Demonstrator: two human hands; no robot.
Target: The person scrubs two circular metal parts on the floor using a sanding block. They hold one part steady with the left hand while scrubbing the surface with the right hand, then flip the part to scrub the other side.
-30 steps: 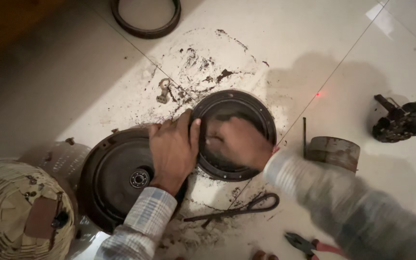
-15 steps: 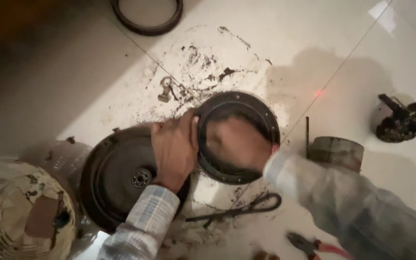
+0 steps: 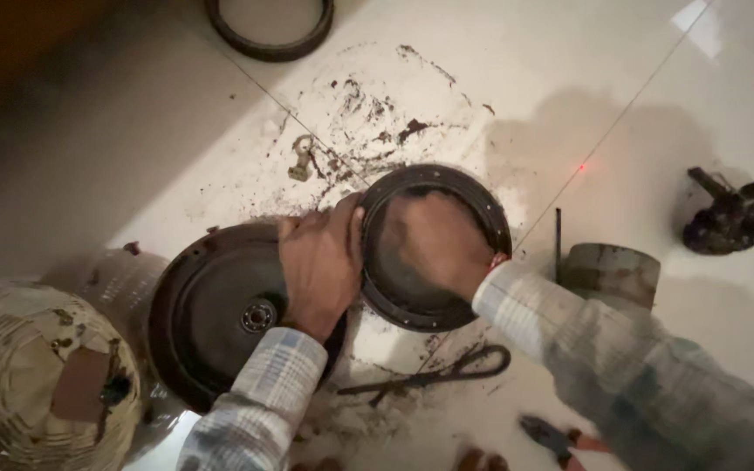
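Seen from my head camera, my left hand [image 3: 320, 266] clamps its fingers over the near-left rim of a dark round housing [image 3: 434, 247] lying flat on the pale tiled floor [image 3: 569, 96], while my right hand [image 3: 434, 244] is pressed down inside the housing's hollow, palm on its inner face; whether those fingers are curled around anything in there I cannot tell, since the hand is blurred. Both wrists wear checked shirt sleeves. Just left of my left hand, touching its heel, lies a dark round cover plate [image 3: 211, 310] with a small bearing [image 3: 257, 316] at its centre. Further left of that hand sits a coil wound in pale wire [image 3: 41, 384], grimy and partly out of frame. Above my hands the floor is smeared with dark grit, and a small metal fitting [image 3: 300, 159] lies in it, near the left hand's fingertips but apart from them. Well above, at the top edge, rests a black rubber ring [image 3: 270, 30]. Just below my right wrist lies a thin dark looped tool [image 3: 434, 375]; below my right forearm, red-handled pliers [image 3: 560, 438] show at the bottom edge. To the right of my right forearm stands a short metal can [image 3: 613, 272] beside a thin upright rod [image 3: 558, 244], and well to the right lies a greasy black part [image 3: 739, 214].
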